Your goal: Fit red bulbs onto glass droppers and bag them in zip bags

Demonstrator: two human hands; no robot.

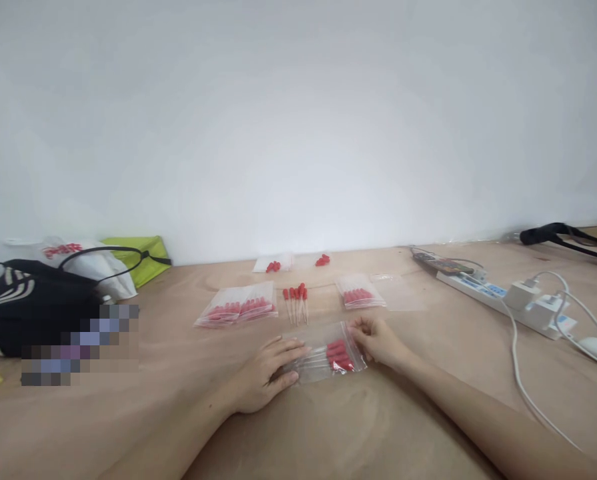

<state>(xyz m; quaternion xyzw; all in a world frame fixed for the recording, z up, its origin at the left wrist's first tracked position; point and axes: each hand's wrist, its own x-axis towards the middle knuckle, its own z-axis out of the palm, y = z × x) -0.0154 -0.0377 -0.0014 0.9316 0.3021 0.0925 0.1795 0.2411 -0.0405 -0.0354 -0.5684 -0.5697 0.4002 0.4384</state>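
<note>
A clear zip bag [311,370] lies flat on the table in front of me, holding several red-tipped sticks, tips toward the right. My left hand [272,373] rests with fingers apart on the bag's left end. At the zip edge on the right, my right hand [375,340] pinches the bag's upper corner. Beyond the bag stand out several loose red-tipped sticks [297,303], lying side by side. Filled bags [238,305] overlap at the left, and another filled bag [361,292] lies at the right beside an unfilled clear bag [401,293].
Small red pieces [273,266] lie on a bag near the wall, with more red pieces [323,260] beside them. A black bag [33,307] and a green box [143,260] are at left. A power strip [498,303] with white cables runs along the right.
</note>
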